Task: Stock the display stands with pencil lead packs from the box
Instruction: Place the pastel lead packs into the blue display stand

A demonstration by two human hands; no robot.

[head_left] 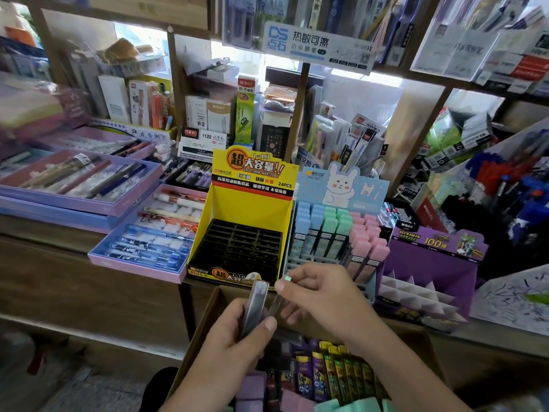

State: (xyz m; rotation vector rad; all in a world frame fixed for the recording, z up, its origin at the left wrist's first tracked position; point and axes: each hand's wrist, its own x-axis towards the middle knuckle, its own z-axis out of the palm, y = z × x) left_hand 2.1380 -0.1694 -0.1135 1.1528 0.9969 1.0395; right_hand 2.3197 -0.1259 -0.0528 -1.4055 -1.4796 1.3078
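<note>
My left hand grips a small stack of dark, clear-cased lead packs upright above the cardboard box. My right hand pinches one clear pack beside that stack, its top end between thumb and fingers. Just beyond stands the yellow display stand with an empty black slotted tray. To its right, the blue rabbit stand holds blue, green and pink packs. The purple stand has empty white dividers. Purple, yellow-green, pink and mint packs lie in the box.
Purple trays of pens lie left of the yellow stand on the wooden counter. Crowded stationery shelves rise behind. A white scribbled sheet lies at the right. Red and blue pens fill a bin far right.
</note>
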